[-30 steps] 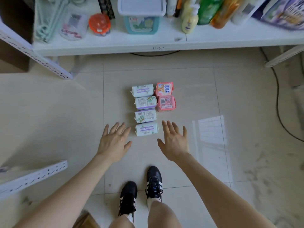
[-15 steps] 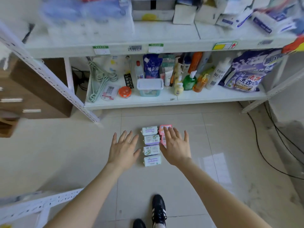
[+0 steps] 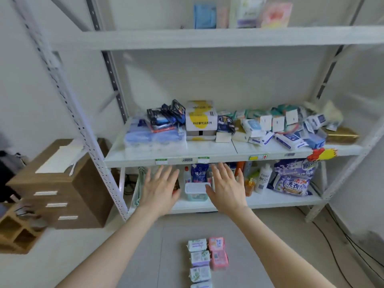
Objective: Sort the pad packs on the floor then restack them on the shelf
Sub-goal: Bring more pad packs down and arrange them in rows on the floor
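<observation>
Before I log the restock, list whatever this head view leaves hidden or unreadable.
Head view, nearest white pad pack: cut off by the bottom edge.
Head view, top-shelf packs: blurred, print unreadable.
Head view, bottom shelf: left hand and right hand, fingers spread, cover goods behind them.
Head view, price labels: too small to read.

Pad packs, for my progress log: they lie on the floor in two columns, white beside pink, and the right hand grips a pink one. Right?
Not quite. In the head view the right hand is open and holds nothing, up in front of the lower shelf like the left hand. The white packs and pink packs do lie on the floor in two columns, side by side.
</observation>
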